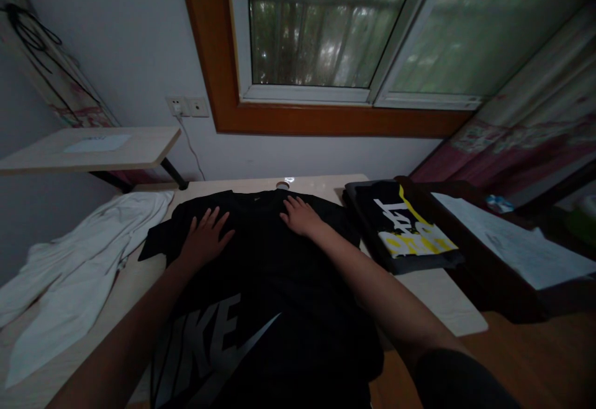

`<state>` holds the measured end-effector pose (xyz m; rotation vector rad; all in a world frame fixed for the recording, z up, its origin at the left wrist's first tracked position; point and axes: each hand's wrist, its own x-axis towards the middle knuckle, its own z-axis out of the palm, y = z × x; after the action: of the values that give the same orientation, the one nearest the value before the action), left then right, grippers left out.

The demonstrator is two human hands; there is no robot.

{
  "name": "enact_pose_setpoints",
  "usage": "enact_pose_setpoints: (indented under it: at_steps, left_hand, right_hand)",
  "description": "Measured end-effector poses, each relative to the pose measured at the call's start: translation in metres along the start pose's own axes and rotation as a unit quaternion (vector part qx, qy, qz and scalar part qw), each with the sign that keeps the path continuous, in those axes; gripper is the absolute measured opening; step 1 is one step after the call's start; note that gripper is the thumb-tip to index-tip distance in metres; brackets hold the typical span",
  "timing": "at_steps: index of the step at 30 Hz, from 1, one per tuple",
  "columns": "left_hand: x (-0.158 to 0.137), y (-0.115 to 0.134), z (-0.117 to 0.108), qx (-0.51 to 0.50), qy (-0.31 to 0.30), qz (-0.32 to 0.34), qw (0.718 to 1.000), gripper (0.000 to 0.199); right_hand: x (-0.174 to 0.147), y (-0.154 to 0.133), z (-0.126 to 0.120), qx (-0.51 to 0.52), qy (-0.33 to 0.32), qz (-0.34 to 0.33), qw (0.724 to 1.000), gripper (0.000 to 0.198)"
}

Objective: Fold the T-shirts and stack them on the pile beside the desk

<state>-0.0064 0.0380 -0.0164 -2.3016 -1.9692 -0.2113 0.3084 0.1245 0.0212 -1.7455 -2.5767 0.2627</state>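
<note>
A black T-shirt (261,254) lies spread out on the pale table (321,182), its collar toward the window and its hem toward me. Large grey lettering and a swoosh show on its lower part. My left hand (203,238) rests flat on the shirt near the left shoulder, fingers spread. On the other side of the collar, my right hand (300,215) lies flat on the cloth with its fingers apart. Neither hand grasps anything.
Folded dark clothes (400,226) with a white and yellow print are stacked at the table's right. A crumpled white garment (88,254) lies at the left, below a raised shelf (88,148). Beyond the stack, a sheet (512,238) covers part of dark furniture.
</note>
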Motion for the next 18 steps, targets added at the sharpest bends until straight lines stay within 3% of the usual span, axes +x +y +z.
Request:
enact_pose_setpoints:
  at_steps: [7, 13, 18]
  left_hand:
    - [0.037, 0.007, -0.002, -0.019, -0.037, -0.061, 0.997, 0.072]
    - [0.07, 0.024, 0.011, -0.028, 0.025, -0.114, 0.993, 0.068]
    - [0.066, 0.017, 0.017, -0.023, 0.052, -0.092, 0.994, 0.062]
  right_hand:
    - [0.036, -0.023, 0.017, 0.009, 0.049, -0.016, 0.999, 0.065]
    - [0.037, -0.007, 0.023, 0.027, 0.093, -0.011, 0.995, 0.067]
    - [0.024, 0.015, 0.021, 0.027, 0.12, 0.019, 0.992, 0.062]
